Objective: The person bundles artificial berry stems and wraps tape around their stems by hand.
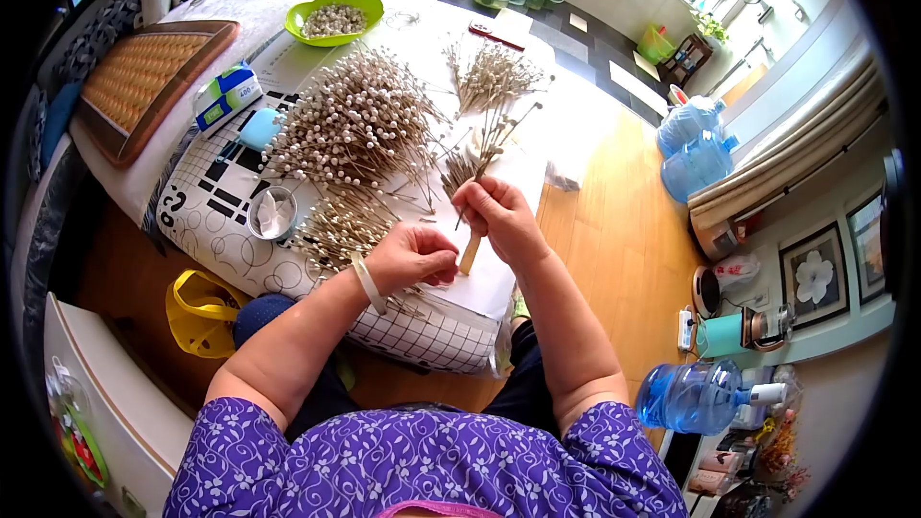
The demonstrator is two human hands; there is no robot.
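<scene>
My right hand (497, 216) is closed around thin brown stems with small dark tips (499, 134), held upright over the table's right side. My left hand (413, 257) is beside it, lower and to the left, with its fingers curled together; whatever they hold, if anything, is too small to make out. A big heap of white-headed stems (350, 115) lies beyond my hands. A smaller pile of pale-tipped stems (345, 227) is just left of my left hand. Further back lies another bundle of stems (494, 77). A flat wooden stick (470, 254) lies below my right hand.
Left of the heap are a glass with white pieces (272, 213), a light blue object (260, 129) and a tissue pack (228, 96). At the back sits a green bowl (334, 19) of white beads. A yellow bag (203, 315) is left below the table (422, 341).
</scene>
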